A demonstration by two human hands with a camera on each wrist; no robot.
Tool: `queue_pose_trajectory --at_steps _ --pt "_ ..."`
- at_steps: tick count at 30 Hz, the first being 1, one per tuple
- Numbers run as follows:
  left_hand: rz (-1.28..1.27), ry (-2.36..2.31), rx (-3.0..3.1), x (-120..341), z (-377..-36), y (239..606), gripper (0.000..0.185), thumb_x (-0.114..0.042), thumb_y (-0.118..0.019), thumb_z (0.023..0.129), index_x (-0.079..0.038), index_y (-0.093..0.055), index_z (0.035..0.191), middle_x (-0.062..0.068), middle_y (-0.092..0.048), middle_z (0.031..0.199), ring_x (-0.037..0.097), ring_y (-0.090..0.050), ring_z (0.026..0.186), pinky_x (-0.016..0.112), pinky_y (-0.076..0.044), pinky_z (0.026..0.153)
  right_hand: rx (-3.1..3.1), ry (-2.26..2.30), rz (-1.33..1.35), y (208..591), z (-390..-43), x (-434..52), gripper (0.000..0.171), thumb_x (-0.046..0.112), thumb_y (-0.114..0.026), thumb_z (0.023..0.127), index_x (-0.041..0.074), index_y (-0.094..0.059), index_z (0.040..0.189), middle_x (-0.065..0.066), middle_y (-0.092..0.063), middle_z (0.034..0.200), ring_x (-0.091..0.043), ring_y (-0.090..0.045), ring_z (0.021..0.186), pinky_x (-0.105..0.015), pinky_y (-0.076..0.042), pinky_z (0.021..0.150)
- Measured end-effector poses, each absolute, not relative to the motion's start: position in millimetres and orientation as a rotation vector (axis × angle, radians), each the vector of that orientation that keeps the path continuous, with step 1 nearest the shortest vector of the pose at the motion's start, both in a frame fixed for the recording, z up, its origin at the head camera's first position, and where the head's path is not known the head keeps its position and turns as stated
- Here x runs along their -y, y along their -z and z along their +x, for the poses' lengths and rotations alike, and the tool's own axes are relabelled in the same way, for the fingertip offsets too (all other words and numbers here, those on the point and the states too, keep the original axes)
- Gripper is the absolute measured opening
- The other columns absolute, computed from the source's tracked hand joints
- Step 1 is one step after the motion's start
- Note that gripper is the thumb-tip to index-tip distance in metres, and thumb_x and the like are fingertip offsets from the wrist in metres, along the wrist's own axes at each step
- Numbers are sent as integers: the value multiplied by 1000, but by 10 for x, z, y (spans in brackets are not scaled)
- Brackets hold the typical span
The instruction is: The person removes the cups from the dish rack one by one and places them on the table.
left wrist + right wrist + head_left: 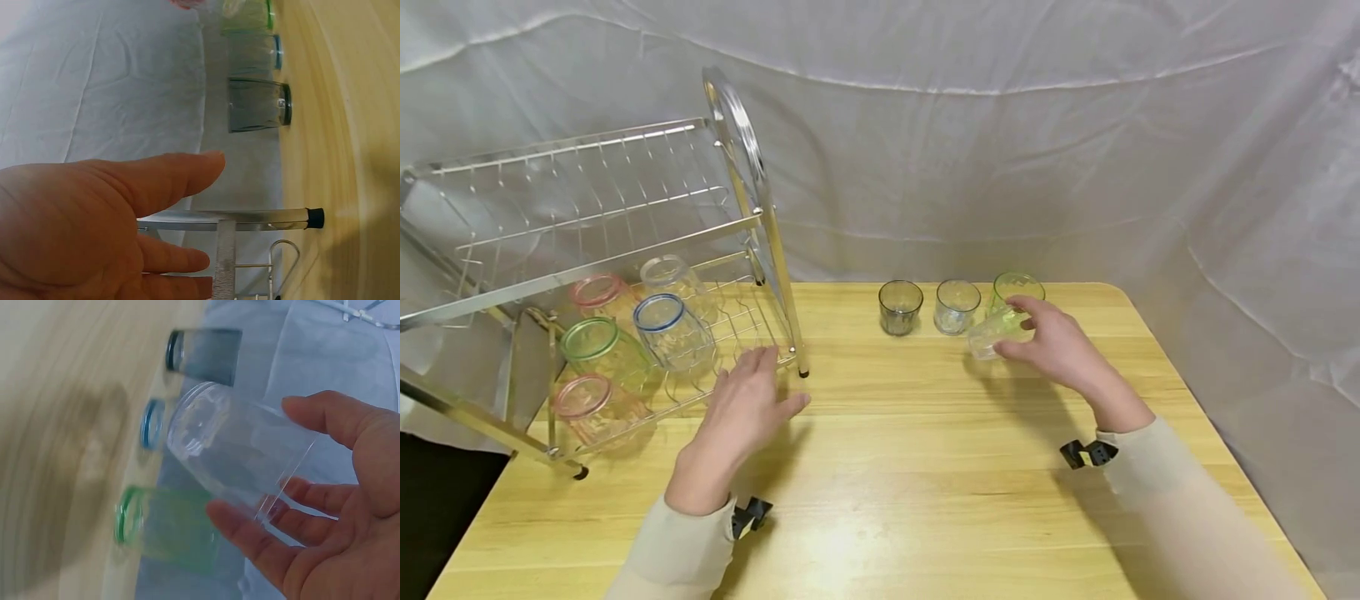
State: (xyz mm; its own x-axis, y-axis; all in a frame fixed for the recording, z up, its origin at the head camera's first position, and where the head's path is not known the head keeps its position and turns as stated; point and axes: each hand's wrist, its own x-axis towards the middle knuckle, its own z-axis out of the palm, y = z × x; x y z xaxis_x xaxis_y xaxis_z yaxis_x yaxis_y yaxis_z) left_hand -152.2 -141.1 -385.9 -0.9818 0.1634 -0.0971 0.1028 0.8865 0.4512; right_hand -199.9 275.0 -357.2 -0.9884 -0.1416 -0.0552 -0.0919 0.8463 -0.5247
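My right hand (1060,346) grips a clear glass (234,447) near its rim, between thumb and fingers. That glass is tilted and held above the table, in front of a green glass (1018,287). Left of it, a pale blue glass (957,307) and a dark grey glass (900,308) stand upright in the same row. My left hand (741,408) holds nothing, its fingers extended beside the lower front rail of a metal dish rack (784,283). In the left wrist view its palm and thumb show, with a rack leg behind the fingers.
On the rack's lower shelf several glasses sit upside down, among them a blue-edged glass (673,329), a green glass (602,350) and a pink glass (597,408). The wire upper shelf (587,196) stands above them. A grey curtain (962,167) hangs behind the wooden table (910,483).
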Motion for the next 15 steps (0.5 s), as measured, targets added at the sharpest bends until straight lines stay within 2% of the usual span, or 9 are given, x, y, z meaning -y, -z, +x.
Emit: queue_pose_trajectory --at_steps 8,12,15 --pt "222 -620 -2868 1389 -1525 3911 98 -43 -73 99 5 -19 165 31 -17 171 50 -10 160 75 -3 124 -2944 595 -115 3408 -2035 -3060 83 34 -73 95 -3 -37 160 -33 -47 156 -54 -55 132 -69 -51 100" --pt "236 -601 -2870 1384 -1525 3930 98 -43 -74 98 5 -21 165 31 -16 171 50 -8 160 77 -2 123 -2972 462 -102 3349 -2085 -3215 82 33 -72 94 -8 -39 157 -38 -52 148 -58 -54 131 -72 -47 103" --pt "248 -600 -2872 1377 -1530 3942 98 -43 -75 98 6 -21 164 31 -17 171 50 -8 160 78 -1 123 -2972 395 -82 3326 -2142 -3325 82 32 -72 93 -10 -39 156 -40 -48 149 -61 -49 133 -74 -42 107"
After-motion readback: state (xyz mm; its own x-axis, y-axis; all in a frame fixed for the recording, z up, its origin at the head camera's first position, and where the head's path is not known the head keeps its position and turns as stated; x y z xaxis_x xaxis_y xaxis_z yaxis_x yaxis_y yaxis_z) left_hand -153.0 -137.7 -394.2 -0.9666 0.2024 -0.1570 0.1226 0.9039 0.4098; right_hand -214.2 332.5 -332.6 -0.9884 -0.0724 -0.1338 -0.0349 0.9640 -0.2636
